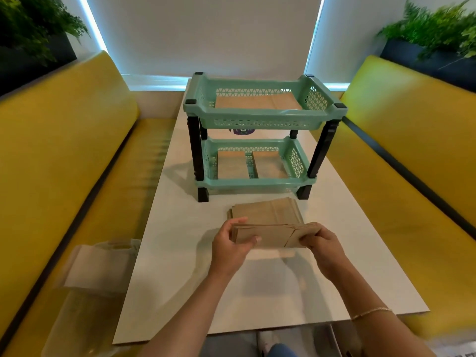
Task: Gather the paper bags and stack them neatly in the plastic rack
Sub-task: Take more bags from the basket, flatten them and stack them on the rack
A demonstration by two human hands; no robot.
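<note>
While both hands worked above the near half of the white table (334, 266), a bundle of flat brown paper bags (270, 234) was held between them, lifted clear of the surface. The left hand (231, 247) gripped the bundle's left end, thumb on the near face and fingers curled over the top edge. The right hand (320, 244) pinched the bundle's right end, fingers bent round its corner; a thin bracelet (371, 313) sat on that forearm.

Item: a second pile of paper bags (268, 211) lay flat on the table, just beyond the held bundle and just in front of the rack's near feet.

Item: a two-tier plastic rack (260, 122), mint-green trays on black posts, stood towards the table's far end, roughly centred between the side edges. The upper tray (257, 114) held brown bags lying flat (257, 102). The lower tray (255, 182) held two side-by-side lots of bags (231, 166), parted by a strip of bare tray floor. A small purple object (243, 131) showed behind the rack, too hidden to identify.

Item: yellow bench seats (51, 150) ran along both long edges of the table. A pale, blurred bag or wrapper (103, 264) rested on the left bench near the table's near-left corner. Dark planters with green ferns (438, 34) stood behind both bench backs. A white shoe (266, 341) showed below the near edge.
</note>
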